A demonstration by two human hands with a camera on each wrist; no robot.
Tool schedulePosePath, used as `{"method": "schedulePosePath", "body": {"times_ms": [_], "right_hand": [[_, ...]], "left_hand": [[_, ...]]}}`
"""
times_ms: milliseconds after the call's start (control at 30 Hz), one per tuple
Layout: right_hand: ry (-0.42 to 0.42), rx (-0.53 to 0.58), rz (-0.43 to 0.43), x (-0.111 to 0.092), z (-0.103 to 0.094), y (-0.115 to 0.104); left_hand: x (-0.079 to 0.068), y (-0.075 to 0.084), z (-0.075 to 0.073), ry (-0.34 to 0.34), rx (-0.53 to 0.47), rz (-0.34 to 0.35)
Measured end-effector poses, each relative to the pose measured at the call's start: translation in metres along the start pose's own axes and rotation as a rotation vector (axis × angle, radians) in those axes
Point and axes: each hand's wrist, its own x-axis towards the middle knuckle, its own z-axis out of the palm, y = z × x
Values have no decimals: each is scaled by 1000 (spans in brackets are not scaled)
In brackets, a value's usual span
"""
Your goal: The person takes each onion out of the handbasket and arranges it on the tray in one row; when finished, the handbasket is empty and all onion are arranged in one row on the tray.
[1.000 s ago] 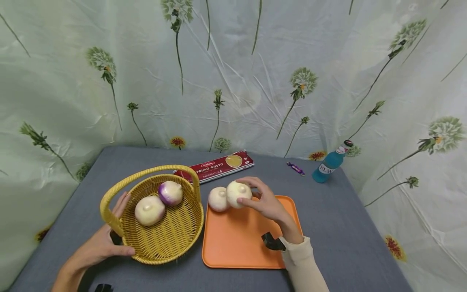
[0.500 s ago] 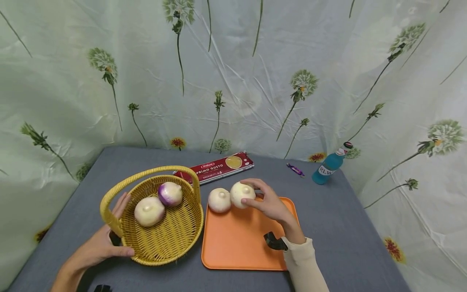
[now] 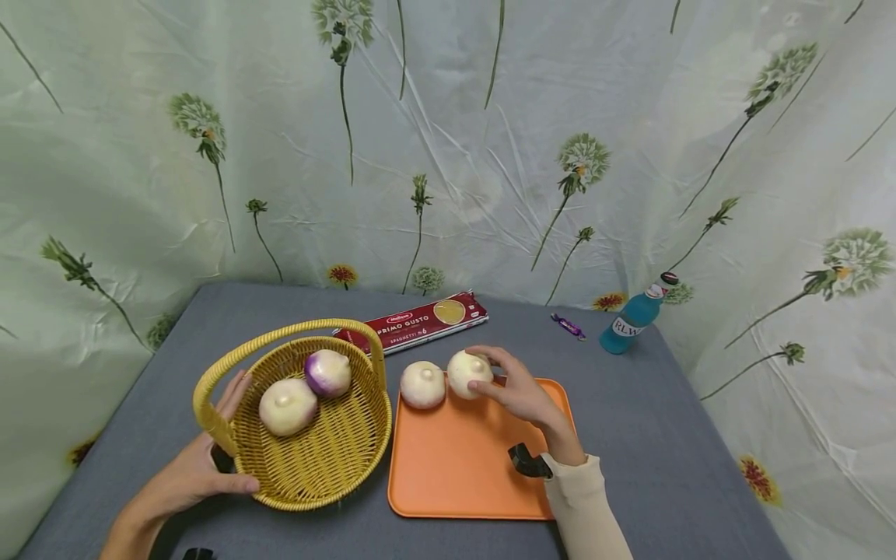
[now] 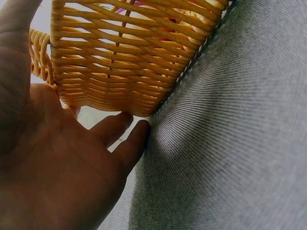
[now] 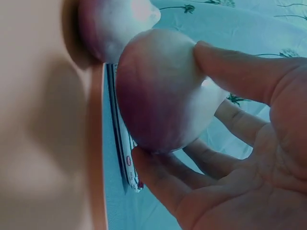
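In the head view, my right hand (image 3: 514, 386) holds a white-and-purple turnip (image 3: 467, 375) between thumb and fingers, close over the far edge of the orange tray (image 3: 455, 474). The right wrist view shows the purple underside of this turnip (image 5: 158, 96). Another turnip (image 3: 423, 385) sits on the tray's far left corner, just left of the held one. My left hand (image 3: 196, 470) rests against the left side of a yellow wicker basket (image 3: 329, 459), thumb along the rim, fingers extended against the wall. Inside the basket lie two turnips, one pale (image 3: 287, 407) and one showing more purple (image 3: 326, 373).
A red spaghetti packet (image 3: 420, 323) lies behind the basket and tray. Further right are a purple-wrapped candy (image 3: 568, 326) and a blue bottle (image 3: 633, 319) at the table's back edge. The basket's tall handle (image 3: 280, 333) arches over it. A flowered curtain hangs behind.
My right hand has shifted slightly right with its turnip, opening a small gap to the turnip at its left. My left hand and the basket have stayed put.
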Motion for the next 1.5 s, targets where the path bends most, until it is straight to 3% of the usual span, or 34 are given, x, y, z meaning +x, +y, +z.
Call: {"method": "schedulePosePath", "body": {"times_ms": [300,1167,1500], "right_hand": [[13,-130,15,0,4,6],[-18,-162,73,3,9,10],[-28,-247,113,3,10,8]], "left_hand": [[1,1,1,10,-25,-19],[1,1,0,6,-27,-16],[2,-1,-1,5,-22,-19]]}}
